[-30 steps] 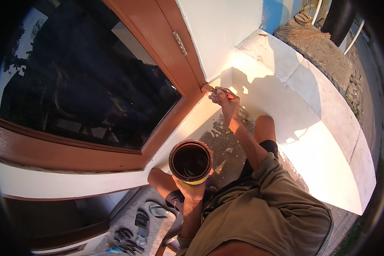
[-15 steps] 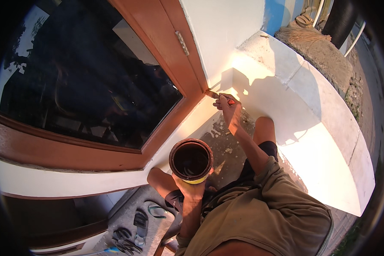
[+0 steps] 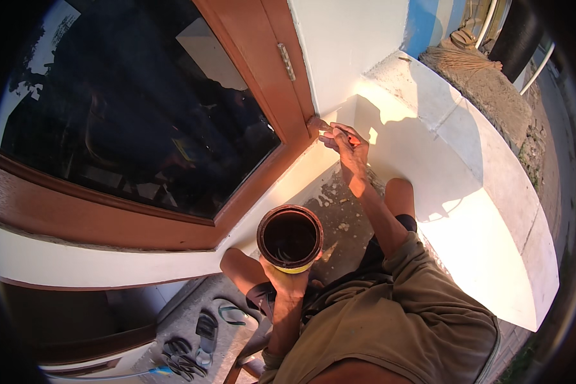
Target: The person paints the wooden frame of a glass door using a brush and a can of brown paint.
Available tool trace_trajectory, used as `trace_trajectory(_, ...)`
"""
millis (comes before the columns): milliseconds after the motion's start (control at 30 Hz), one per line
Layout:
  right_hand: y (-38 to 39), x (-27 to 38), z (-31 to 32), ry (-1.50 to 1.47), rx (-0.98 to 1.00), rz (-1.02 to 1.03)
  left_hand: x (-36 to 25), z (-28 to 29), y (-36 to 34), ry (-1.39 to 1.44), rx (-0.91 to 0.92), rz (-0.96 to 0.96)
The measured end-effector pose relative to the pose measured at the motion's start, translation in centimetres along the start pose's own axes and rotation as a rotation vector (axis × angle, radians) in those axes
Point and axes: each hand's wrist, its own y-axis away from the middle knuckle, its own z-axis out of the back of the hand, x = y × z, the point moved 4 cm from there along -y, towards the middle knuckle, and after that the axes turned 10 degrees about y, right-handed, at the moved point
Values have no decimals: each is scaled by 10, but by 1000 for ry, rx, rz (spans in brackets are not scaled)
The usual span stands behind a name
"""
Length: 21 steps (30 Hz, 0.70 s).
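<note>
My right hand (image 3: 352,146) grips a paintbrush (image 3: 321,125) by its handle, which shows a red part between the fingers. The bristles touch the reddish-brown window frame (image 3: 299,121) close to its lower right corner, beside the white wall. In my left hand (image 3: 287,281) is an open paint can (image 3: 290,261), held from below and the near side in front of my body. Dark brown paint coats its rim, and its inside looks dark. A yellow band shows low on the can. The dark glass pane (image 3: 134,115) fills the frame.
A metal hinge (image 3: 287,62) sits on the frame above the brush. To the right curves a low white ledge (image 3: 493,211), partly in shadow. Several sandals (image 3: 206,325) lie on the floor at lower left. A straw broom head (image 3: 457,57) rests at the upper right.
My right hand and the brush have moved slightly up along the frame, away from its bottom corner. The whole view has shifted a little. My left hand still holds the can.
</note>
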Motion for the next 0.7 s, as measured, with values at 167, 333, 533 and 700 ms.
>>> trace_trajectory(167, 22, 38, 4, -87, 66, 85, -1, -1, 1, -4, -1, 21)
trace_trajectory(333, 25, -13, 23, -42, 21, 79, 1, -6, -1, 1, 15, 22)
trace_trajectory(533, 5, -1, -1, 147, 38, 75, -5, -4, -1, -10, -26, -18)
trace_trajectory(700, 3, 25, -4, 113, 75, 78, -6, 2, 1, 5, -44, -47)
